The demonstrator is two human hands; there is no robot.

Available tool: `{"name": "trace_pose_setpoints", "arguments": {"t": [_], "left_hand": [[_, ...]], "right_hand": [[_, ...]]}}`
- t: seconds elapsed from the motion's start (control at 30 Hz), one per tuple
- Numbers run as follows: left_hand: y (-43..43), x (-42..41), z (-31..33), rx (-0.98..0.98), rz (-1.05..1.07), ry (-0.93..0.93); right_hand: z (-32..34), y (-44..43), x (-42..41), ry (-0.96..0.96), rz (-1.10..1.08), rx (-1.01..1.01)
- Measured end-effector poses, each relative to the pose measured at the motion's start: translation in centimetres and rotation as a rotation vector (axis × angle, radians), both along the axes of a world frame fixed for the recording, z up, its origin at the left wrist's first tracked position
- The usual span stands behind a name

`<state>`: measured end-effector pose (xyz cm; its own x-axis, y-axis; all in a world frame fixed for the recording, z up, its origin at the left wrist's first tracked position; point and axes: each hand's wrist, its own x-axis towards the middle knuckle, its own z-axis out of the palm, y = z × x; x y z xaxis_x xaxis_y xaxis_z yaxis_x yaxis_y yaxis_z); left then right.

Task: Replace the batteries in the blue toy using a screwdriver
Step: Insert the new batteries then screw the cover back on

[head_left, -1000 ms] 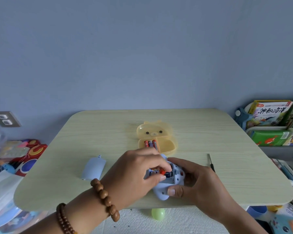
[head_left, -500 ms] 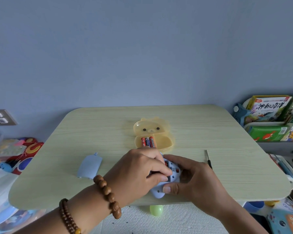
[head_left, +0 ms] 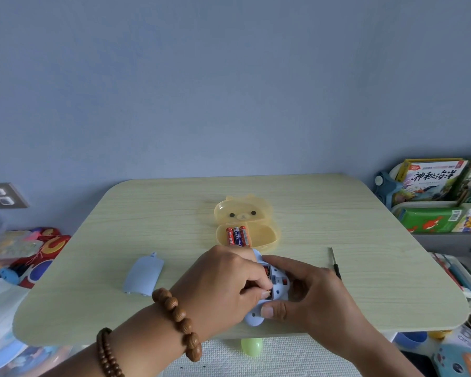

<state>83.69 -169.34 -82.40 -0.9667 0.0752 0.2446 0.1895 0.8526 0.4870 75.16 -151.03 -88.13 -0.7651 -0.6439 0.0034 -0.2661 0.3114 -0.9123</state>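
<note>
**A:** Where is the blue toy, and how close to the edge?

**B:** The blue toy (head_left: pixel 277 291) lies on the wooden table (head_left: pixel 378 289) with its open compartment facing up. Its lower end is almost at the near rim. The right hand (head_left: pixel 314 293) grasps it from the right, thumb across its lower part. The left hand (head_left: pixel 223 281) curls its fingers into the compartment and pinches a battery (head_left: pixel 267 273), which barely shows.

**A:** And the open room?

**B:** Bare wood runs wide along the back and to both far corners. The battery cover (head_left: pixel 143 276) lies to the left, well apart from the hands. The screwdriver (head_left: pixel 335 263) lies just beside the right hand, tip pointing away. The yellow bear-shaped case (head_left: pixel 259 216) sits open just behind the hands.

**A:** Counts?

**B:** 1 toy, 1 cover, 1 screwdriver and 1 case. There are 3 spare batteries (head_left: pixel 237 236) side by side in the case's left compartment. The left wrist wears 2 bead bracelets (head_left: pixel 178 319). 1 green plastic egg (head_left: pixel 252 346) lies below the near edge.
</note>
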Motion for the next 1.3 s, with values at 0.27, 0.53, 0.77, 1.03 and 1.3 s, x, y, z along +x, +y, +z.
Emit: {"name": "trace_pose_setpoints", "arguments": {"t": [0.27, 0.53, 0.77, 1.03, 1.3], "left_hand": [[0.3, -0.1, -0.2, -0.059, 0.025, -0.014], [-1.9, 0.8, -0.2, -0.030, 0.057, 0.005], [-1.8, 0.8, -0.9, 0.010, 0.099, -0.037], [-1.8, 0.7, -0.8, 0.003, 0.120, -0.059], [-1.4, 0.8, -0.7, -0.015, 0.130, -0.054]], "right_hand": [[0.2, -0.1, 0.1, -0.016, 0.021, -0.030], [0.7, 0.0, 0.0, -0.030, 0.072, -0.039], [1.2, -0.2, 0.2, -0.035, 0.040, -0.071], [1.2, -0.8, 0.7, -0.033, -0.057, -0.046], [1.1, -1.0, 0.7, -0.003, -0.073, -0.002]]}}
